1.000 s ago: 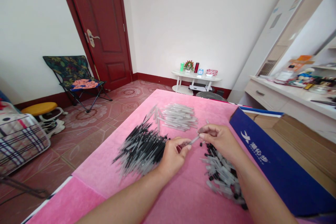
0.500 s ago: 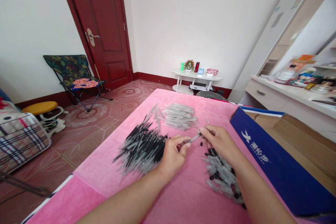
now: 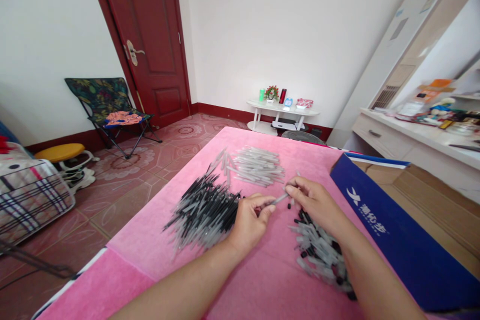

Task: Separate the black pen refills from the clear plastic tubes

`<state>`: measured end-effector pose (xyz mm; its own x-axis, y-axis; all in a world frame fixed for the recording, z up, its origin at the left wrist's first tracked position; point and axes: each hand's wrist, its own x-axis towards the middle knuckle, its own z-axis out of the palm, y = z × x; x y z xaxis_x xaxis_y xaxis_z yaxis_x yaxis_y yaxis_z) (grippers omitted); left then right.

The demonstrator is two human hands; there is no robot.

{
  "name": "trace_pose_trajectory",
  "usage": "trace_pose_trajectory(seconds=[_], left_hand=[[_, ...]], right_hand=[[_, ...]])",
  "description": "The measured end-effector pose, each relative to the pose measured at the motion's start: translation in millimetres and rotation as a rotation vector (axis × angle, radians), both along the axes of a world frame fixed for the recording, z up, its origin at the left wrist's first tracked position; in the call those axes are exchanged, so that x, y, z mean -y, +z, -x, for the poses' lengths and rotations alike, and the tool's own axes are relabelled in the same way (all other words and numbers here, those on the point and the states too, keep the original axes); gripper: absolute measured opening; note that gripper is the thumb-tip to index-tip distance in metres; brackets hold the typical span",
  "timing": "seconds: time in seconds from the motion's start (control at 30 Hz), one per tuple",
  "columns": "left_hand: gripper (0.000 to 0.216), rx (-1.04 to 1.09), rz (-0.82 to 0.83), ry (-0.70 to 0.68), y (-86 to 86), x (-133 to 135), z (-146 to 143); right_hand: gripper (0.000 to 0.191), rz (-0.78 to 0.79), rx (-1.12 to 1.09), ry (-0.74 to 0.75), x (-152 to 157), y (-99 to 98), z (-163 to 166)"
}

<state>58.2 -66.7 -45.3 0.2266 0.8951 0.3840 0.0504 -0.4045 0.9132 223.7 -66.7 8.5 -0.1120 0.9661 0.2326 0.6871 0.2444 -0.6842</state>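
Observation:
My left hand (image 3: 247, 220) and my right hand (image 3: 313, 200) meet over the pink table cover (image 3: 240, 285), each pinching an end of one thin grey pen part (image 3: 279, 198). Left of my left hand lies a big heap of black and grey pen parts (image 3: 202, 207). Under my right wrist sits a smaller pile of grey and black pieces (image 3: 318, 252). Farther back lies a pile of clear grey tubes (image 3: 257, 165).
A blue-sided cardboard box (image 3: 378, 220) stands open at the table's right edge. Beyond are a white desk with clutter (image 3: 412, 132), a small white side table (image 3: 279, 110), a red door (image 3: 150, 40), a folding chair (image 3: 108, 105) and a yellow stool (image 3: 60, 152).
Both hands stay together on the grey pen part; my right hand has shifted slightly toward the far side. The view has moved a little.

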Motion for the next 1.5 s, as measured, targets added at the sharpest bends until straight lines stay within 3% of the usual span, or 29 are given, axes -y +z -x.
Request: trace_pose_trajectory(seconds=[0.2, 0.37, 0.53, 0.7, 0.87, 1.0, 1.17, 1.33, 1.5], left_hand=[[0.019, 0.017, 0.008, -0.023, -1.9, 1.0, -1.0], [0.022, 0.05, 0.068, -0.002, -7.0, -2.5, -1.7], [0.021, 0.061, 0.062, -0.01, -5.8, -3.2, -0.6], [0.021, 0.065, 0.061, -0.014, -5.4, -2.6, 0.1], [0.02, 0.062, 0.061, -0.026, -3.1, -2.1, -0.6], [0.021, 0.067, 0.074, -0.024, -2.4, -2.4, -1.0], [0.021, 0.063, 0.073, -0.027, -2.7, -2.1, -1.2], [0.02, 0.058, 0.061, -0.057, -1.7, -1.6, -0.5], [0.02, 0.075, 0.062, -0.051, -1.6, -1.0, -0.9]], right_hand=[[0.037, -0.057, 0.184, -0.142, 0.2, 3.6, 4.1], [0.025, 0.036, -0.059, 0.036, 1.4, 5.2, 0.6], [0.044, 0.004, 0.07, -0.1, -1.0, -1.4, 0.1], [0.03, 0.001, -0.067, 0.001, -1.2, -1.2, 0.6], [0.043, 0.034, 0.035, -0.117, -0.5, 0.4, -2.4], [0.027, 0.006, -0.032, -0.025, -0.5, 1.9, -2.8], [0.04, 0.039, 0.024, -0.088, -0.6, 1.4, -2.1], [0.025, 0.036, -0.081, 0.052, -0.1, 1.2, -2.0], [0.038, 0.038, 0.026, -0.058, 0.5, 2.4, -3.2]])
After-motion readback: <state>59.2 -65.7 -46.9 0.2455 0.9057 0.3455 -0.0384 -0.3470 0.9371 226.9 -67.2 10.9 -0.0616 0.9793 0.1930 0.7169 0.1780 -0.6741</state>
